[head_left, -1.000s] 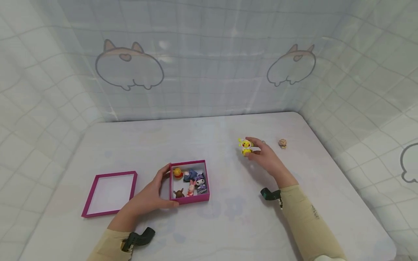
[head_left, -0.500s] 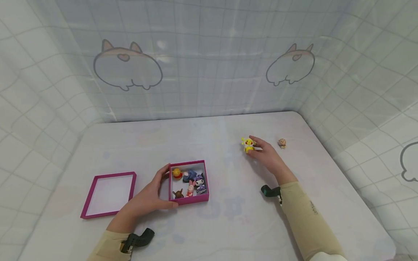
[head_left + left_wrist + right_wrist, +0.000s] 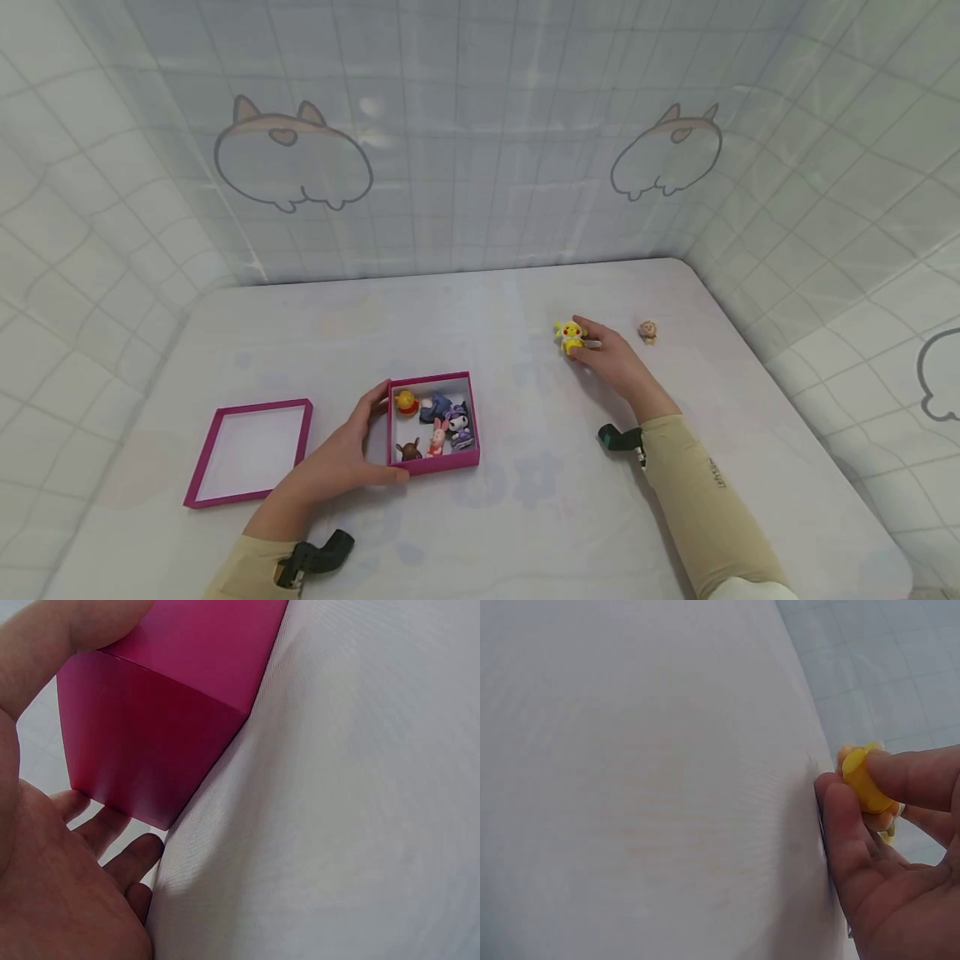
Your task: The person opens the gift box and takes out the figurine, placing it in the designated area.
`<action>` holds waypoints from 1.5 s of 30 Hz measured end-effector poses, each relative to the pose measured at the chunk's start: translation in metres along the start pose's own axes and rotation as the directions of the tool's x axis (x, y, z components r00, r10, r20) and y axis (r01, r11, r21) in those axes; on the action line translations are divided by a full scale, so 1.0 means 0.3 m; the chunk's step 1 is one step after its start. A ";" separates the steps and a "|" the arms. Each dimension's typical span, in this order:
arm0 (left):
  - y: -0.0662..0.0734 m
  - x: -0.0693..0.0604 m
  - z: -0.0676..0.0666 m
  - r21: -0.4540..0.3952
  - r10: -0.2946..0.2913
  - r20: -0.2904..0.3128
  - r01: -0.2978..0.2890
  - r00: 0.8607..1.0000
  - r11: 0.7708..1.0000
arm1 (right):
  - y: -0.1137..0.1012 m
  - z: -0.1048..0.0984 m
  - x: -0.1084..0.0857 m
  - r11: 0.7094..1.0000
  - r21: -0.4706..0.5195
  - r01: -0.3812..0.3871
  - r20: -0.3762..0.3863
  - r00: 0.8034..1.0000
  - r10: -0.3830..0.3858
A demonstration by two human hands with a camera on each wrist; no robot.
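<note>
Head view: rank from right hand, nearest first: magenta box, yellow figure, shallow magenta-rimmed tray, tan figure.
1. yellow figure: held in the right hand.
2. tan figure: just right of that hand.
3. magenta box: to its left, gripped by the left hand.
4. shallow magenta-rimmed tray: farthest left, past the box.

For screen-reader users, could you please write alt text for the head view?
A right hand pinches a small yellow figurine at a white table, while the left hand grips an open square magenta box of five multicoloured figurines. A shallow square magenta lid lies at left; a tiny tan figurine at right.
</note>
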State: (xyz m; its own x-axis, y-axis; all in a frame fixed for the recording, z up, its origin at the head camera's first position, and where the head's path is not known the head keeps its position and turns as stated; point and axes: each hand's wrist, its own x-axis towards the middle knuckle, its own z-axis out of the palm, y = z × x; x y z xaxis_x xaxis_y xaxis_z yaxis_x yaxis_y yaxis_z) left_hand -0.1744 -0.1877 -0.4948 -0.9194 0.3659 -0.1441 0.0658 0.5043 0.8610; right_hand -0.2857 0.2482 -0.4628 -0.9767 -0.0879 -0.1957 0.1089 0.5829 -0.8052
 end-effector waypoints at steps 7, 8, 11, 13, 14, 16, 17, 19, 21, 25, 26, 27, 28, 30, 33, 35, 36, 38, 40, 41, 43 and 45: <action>0.004 -0.002 -0.003 -0.010 -0.003 0.000 0.003 1.000 1.000 | -0.013 0.002 0.005 0.999 -0.020 -0.034 -0.005 0.999 0.034; 0.005 -0.002 -0.004 -0.010 -0.005 0.000 0.005 1.000 1.000 | -0.014 0.001 0.005 0.999 -0.017 -0.039 -0.001 0.999 0.039; 0.008 -0.002 -0.006 -0.009 -0.013 0.003 0.013 1.000 1.000 | -0.019 -0.001 0.007 0.999 -0.008 -0.052 0.009 0.999 0.052; 0.009 -0.001 -0.008 -0.011 -0.017 0.005 0.017 1.000 1.000 | -0.022 -0.003 0.007 0.998 -0.005 -0.063 0.014 0.998 0.063; 0.010 0.000 -0.009 -0.009 -0.019 0.007 0.019 1.000 1.000 | -0.023 -0.004 0.008 0.998 -0.008 -0.069 0.015 0.997 0.070; 0.010 0.000 -0.010 -0.008 -0.021 0.007 0.021 1.000 1.000 | -0.024 -0.007 0.010 0.996 -0.022 -0.081 0.016 0.997 0.081; 0.010 0.000 -0.010 -0.007 -0.021 0.007 0.021 1.000 1.000 | -0.023 -0.008 0.012 0.996 -0.030 -0.085 0.017 0.996 0.086; 0.009 -0.001 -0.009 -0.005 -0.019 0.005 0.019 1.000 1.000 | -0.021 -0.011 0.017 0.994 -0.038 -0.101 0.020 0.995 0.101; 0.008 -0.002 -0.009 -0.004 -0.016 0.002 0.016 1.000 1.000 | -0.019 -0.014 0.022 0.993 -0.040 -0.109 0.030 0.993 0.111; 0.007 -0.003 -0.008 -0.005 -0.006 0.001 0.006 1.000 1.000 | -0.014 -0.021 0.026 0.992 -0.014 -0.123 0.052 0.991 0.124; 0.007 -0.003 -0.008 -0.004 -0.004 0.002 0.004 1.000 1.000 | -0.013 -0.023 0.025 0.992 0.002 -0.123 0.059 0.991 0.122; 0.007 -0.003 -0.008 -0.007 -0.003 0.003 0.003 1.000 1.000 | -0.013 -0.024 0.025 0.992 0.018 -0.122 0.066 0.991 0.120; 0.007 -0.003 -0.008 -0.009 -0.002 0.003 0.002 1.000 1.000 | -0.012 -0.025 0.025 0.992 0.031 -0.120 0.074 0.990 0.117; 0.010 -0.004 -0.009 -0.010 -0.002 0.004 0.002 1.000 1.000 | -0.010 -0.026 0.024 0.992 0.051 -0.115 0.085 0.990 0.110; 0.011 -0.006 -0.009 -0.017 -0.001 0.004 0.001 1.000 1.000 | -0.009 -0.026 0.022 0.992 0.061 -0.112 0.087 0.991 0.107; 0.010 -0.006 -0.008 -0.016 0.000 0.003 0.000 1.000 1.000 | -0.009 -0.026 0.020 0.992 0.058 -0.114 0.080 0.991 0.110; 0.010 -0.006 -0.008 -0.016 0.000 0.002 0.000 1.000 1.000 | -0.010 -0.026 0.019 0.991 0.066 -0.118 0.076 0.991 0.113; 0.007 -0.006 -0.007 -0.016 0.000 0.002 0.000 1.000 1.000 | -0.014 -0.025 0.014 0.990 0.078 -0.119 0.073 0.991 0.113; 0.006 -0.006 -0.006 -0.014 -0.002 0.002 0.002 1.000 1.000 | -0.017 -0.026 0.009 0.990 0.082 -0.115 0.069 0.992 0.110; 0.006 -0.006 -0.006 -0.013 -0.002 0.002 0.002 1.000 1.000 | -0.017 -0.026 0.007 0.991 0.079 -0.112 0.066 0.992 0.106; 0.005 -0.005 -0.005 -0.014 -0.004 0.002 0.004 1.000 1.000 | -0.015 -0.028 0.003 0.992 0.073 -0.104 0.058 0.993 0.100; 0.006 -0.005 -0.005 -0.014 -0.004 0.001 0.004 1.000 1.000 | -0.013 -0.030 0.000 0.993 0.064 -0.097 0.052 0.994 0.093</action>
State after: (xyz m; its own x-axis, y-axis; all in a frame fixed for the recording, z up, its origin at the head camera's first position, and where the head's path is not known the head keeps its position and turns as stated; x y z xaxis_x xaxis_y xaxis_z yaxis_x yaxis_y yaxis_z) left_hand -0.1734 -0.1885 -0.4925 -0.9194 0.3646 -0.1478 0.0567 0.4946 0.8673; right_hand -0.2878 0.2532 -0.4548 -0.9514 -0.0749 -0.2988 0.2144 0.5356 -0.8168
